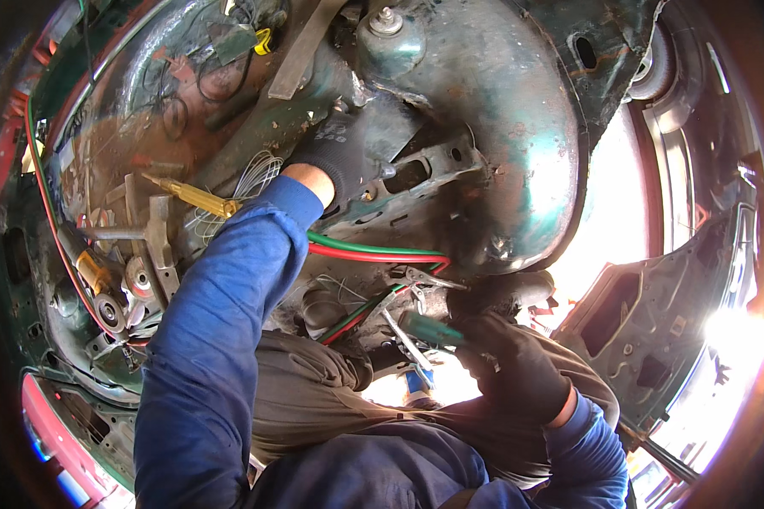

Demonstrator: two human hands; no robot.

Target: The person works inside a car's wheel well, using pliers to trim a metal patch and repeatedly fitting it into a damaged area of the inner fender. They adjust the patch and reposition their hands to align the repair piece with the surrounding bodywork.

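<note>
Pressing against the green metal bracket (pixel 416 174) at upper centre, the gloved left hand (pixel 335 157) lies flat on it, gripping nothing visible. The gloved right hand (pixel 514 360), lower right, is closed around a green-handled tool (pixel 433 329) near the red and green hoses (pixel 373 250). Rusty panel (pixel 501 127) looks unfinished; progress unclear.
</note>
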